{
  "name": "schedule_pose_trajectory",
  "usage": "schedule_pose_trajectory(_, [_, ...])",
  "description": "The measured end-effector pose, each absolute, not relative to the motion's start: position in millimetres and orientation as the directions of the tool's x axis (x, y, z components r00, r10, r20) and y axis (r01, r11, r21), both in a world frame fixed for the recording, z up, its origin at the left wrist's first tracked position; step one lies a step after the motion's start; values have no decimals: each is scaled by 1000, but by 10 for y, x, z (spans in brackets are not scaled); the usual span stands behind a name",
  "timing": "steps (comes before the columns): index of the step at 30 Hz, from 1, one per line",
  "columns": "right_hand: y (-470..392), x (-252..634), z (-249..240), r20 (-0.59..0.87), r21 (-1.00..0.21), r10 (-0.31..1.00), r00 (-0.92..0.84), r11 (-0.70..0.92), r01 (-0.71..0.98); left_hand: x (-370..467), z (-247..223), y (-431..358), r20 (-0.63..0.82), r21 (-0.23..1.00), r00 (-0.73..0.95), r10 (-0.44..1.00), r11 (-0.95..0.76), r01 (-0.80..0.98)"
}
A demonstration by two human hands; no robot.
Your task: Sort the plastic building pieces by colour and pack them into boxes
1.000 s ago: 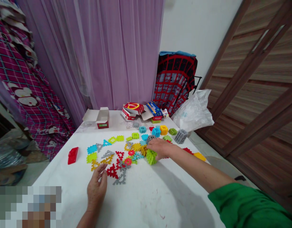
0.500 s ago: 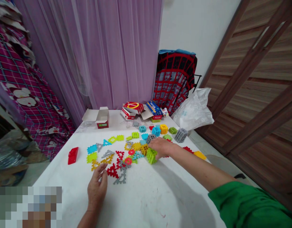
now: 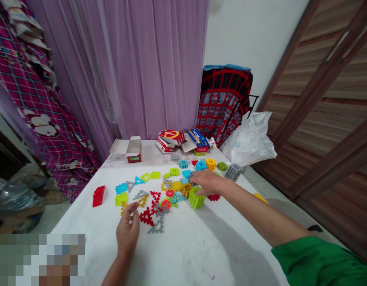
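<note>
My right hand [image 3: 209, 182] reaches over the right part of the toy pieces, palm down, thumb apart from the fingers. Its fingertips are at a grey stack of interlocking building pieces [image 3: 193, 177], partly hidden by the hand. The thumb is close to a lime-green stack [image 3: 197, 198]; whether it touches is unclear. A red stack [image 3: 213, 197] shows beneath the wrist. My left hand [image 3: 128, 227] rests on the near left of the table, fingers loosely bent and apart, holding nothing. Its fingertips are beside a mustard triangular piece [image 3: 142, 201]. Nearby lies a dark red triangle [image 3: 146, 217].
Flat toothed pieces spread across the white table [image 3: 183, 254]. Behind are blue [image 3: 201, 165], yellow [image 3: 211, 164] and grey [image 3: 233, 172] stacks. A red plastic piece [image 3: 98, 196] lies left. Opened boxes [image 3: 134, 153] line the back; a white plastic bag [image 3: 250, 139] sits right.
The view has shifted slightly, so everything appears further right. My right hand has lifted a little off the grey and lime-green stacks. My left hand stays in about the same place.
</note>
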State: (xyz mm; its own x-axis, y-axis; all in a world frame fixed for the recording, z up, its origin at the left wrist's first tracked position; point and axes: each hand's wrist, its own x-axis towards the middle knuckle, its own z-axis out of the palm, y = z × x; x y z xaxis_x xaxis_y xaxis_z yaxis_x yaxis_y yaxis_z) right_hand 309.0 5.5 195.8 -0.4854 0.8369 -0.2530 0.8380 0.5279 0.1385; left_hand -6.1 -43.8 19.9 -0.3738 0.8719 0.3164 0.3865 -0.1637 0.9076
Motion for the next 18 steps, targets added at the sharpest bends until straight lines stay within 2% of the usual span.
schedule_pose_trajectory(4, [148,3019,2047,-182,167,855,-485,513,842,-105,231,-273,304,917,-422,854,-143,372])
schedule_pose_trajectory(7, [245,2867,2004,-154,145,858,-490,510,848,-180,219,-192,294,933,-473,831,-142,330])
schedule_pose_trajectory(12, [534,2396,1789,-162,94,844,-512,530,843,-286,126,-126,258,962,-531,807,-160,223])
schedule_pose_trajectory(18, [1000,1794,1475,-156,81,872,-464,479,874,-346,30,-79,203,979,-550,810,-146,146])
